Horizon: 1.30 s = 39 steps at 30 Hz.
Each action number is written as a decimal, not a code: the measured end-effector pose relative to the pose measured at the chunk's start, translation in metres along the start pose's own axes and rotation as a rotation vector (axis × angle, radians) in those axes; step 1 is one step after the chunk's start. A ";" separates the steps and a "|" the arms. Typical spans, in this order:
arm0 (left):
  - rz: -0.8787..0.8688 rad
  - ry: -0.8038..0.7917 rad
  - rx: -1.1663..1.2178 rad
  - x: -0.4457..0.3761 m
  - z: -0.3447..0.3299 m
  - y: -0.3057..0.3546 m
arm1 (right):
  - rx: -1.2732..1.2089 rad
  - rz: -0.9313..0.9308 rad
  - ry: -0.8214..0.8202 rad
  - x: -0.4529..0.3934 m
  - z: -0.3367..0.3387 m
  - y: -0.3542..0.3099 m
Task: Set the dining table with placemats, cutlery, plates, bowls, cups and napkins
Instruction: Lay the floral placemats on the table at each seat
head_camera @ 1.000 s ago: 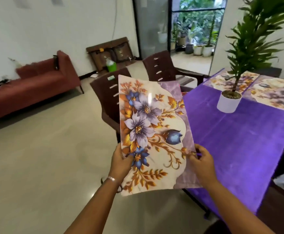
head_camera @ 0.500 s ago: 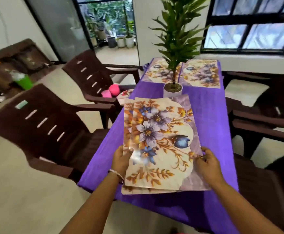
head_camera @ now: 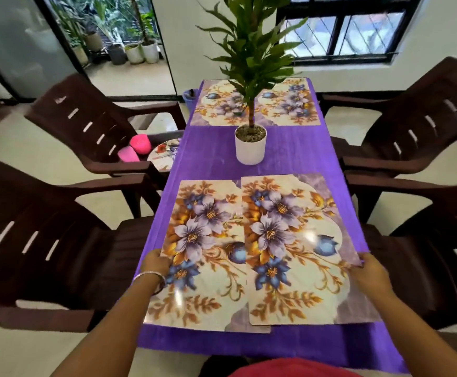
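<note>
Two floral placemats lie side by side on the near end of the purple table (head_camera: 208,156). My left hand (head_camera: 155,265) holds the left edge of the left placemat (head_camera: 203,251). My right hand (head_camera: 368,273) grips the right edge of the right placemat (head_camera: 295,248), which overlaps the left one along the middle. Two more floral placemats (head_camera: 287,104) lie at the far end of the table.
A potted plant in a white pot (head_camera: 250,145) stands mid-table. Brown plastic chairs (head_camera: 58,227) flank both sides. Pink cups (head_camera: 139,144) and a patterned plate (head_camera: 165,155) sit on the far left chair. A window and a glass door are behind.
I turned to face the table's end. The placemats, held stacked above the table before, now lie spread apart side by side on the cloth, one under each hand.
</note>
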<state>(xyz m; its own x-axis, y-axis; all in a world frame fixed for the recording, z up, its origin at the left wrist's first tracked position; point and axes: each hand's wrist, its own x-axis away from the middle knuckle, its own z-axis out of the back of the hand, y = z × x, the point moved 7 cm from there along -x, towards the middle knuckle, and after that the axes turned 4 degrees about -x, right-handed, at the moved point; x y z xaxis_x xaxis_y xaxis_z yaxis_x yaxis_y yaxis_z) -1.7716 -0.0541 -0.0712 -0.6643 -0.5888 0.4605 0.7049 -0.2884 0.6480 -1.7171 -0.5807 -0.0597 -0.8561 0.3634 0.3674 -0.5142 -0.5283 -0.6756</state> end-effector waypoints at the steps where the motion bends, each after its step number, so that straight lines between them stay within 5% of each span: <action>1: 0.005 0.032 -0.110 -0.004 0.007 -0.003 | 0.050 -0.004 0.032 0.005 0.000 -0.001; 4: 0.010 0.186 -0.429 -0.003 0.019 -0.006 | 0.323 0.095 0.191 0.020 -0.010 -0.013; 6: -0.134 0.239 -0.627 0.017 0.013 0.012 | 0.360 0.200 0.204 0.034 -0.027 -0.031; 12: -0.589 -0.397 -0.912 0.071 -0.089 0.039 | 0.494 0.427 -0.196 0.078 -0.120 -0.067; 14: -0.590 -0.502 -0.951 0.084 -0.111 0.029 | 0.595 0.391 -0.293 0.091 -0.139 -0.071; 19: -0.552 -0.464 -0.997 0.075 -0.106 0.010 | 0.726 0.226 -0.452 0.103 -0.146 -0.044; 39: -0.484 -0.543 -0.917 0.103 -0.113 0.021 | 0.716 0.192 -0.408 0.118 -0.128 -0.025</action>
<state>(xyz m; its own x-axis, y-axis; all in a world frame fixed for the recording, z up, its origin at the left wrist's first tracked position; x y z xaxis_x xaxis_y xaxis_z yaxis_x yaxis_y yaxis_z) -1.7967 -0.2059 -0.0787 -0.7753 0.0675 0.6279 0.1175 -0.9615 0.2485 -1.7989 -0.4269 -0.0813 -0.8127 -0.0153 0.5824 -0.1485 -0.9612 -0.2324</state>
